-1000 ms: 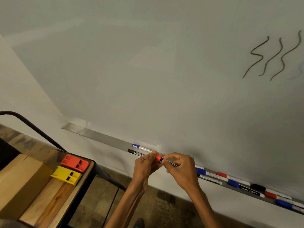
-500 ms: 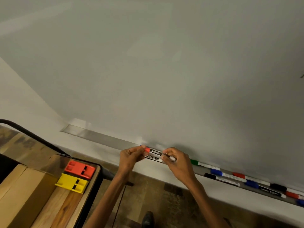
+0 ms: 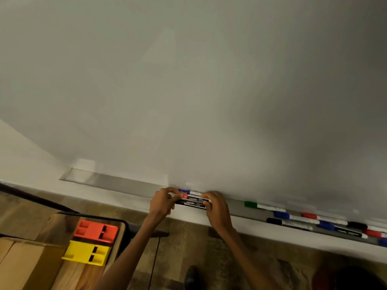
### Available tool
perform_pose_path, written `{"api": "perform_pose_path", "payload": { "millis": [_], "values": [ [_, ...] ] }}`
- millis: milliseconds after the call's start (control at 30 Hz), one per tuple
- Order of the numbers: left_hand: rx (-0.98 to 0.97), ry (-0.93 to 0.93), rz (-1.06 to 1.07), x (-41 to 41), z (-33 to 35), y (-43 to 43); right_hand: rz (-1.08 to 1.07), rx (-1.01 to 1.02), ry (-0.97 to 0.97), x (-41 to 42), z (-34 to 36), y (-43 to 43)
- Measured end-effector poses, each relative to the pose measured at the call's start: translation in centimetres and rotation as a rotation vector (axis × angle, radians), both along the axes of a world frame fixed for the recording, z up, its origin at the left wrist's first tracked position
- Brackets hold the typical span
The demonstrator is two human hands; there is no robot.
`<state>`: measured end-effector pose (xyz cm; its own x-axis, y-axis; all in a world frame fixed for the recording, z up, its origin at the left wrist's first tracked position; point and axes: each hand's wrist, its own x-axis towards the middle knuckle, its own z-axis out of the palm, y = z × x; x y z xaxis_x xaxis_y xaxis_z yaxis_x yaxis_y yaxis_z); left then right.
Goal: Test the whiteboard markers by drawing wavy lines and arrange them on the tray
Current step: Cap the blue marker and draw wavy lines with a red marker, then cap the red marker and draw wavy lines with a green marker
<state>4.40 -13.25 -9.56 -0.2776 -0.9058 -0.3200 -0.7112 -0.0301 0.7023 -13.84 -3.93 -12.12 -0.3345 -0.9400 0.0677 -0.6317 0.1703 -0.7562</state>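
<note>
A long grey metal tray (image 3: 117, 183) runs along the foot of the blank white whiteboard (image 3: 188, 91). Over it a red-capped marker (image 3: 193, 199) with a black printed barrel lies level. The left hand (image 3: 163, 203) pinches its cap end and the right hand (image 3: 217, 208) its other end. A blue-capped white marker (image 3: 188, 192) lies just behind it and a black-barrelled marker (image 3: 192, 203) just in front. Well to the right, a green-capped marker (image 3: 262, 206) and a loose row of blue-, red- and black-capped markers (image 3: 297, 218) lie along the tray.
</note>
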Motion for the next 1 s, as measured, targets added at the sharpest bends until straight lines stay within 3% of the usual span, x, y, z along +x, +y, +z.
{"api": "perform_pose_path", "payload": {
  "millis": [433, 767, 1000],
  "values": [
    [-0.041, -0.018, -0.008, 0.8, -2.5, -0.5, -0.046, -0.02, 0.163, 1.6, -1.5, -0.1],
    [-0.266, 0.015, 0.084, -2.1, -1.5, 2.5, -0.13, -0.053, 0.173, -1.2, -0.8, 2.1],
    [-0.4, 0.158, -0.19, -10.7, -0.9, 8.0, -0.339, 0.005, 0.252, -6.1, -0.4, 6.9]
  ]
}}
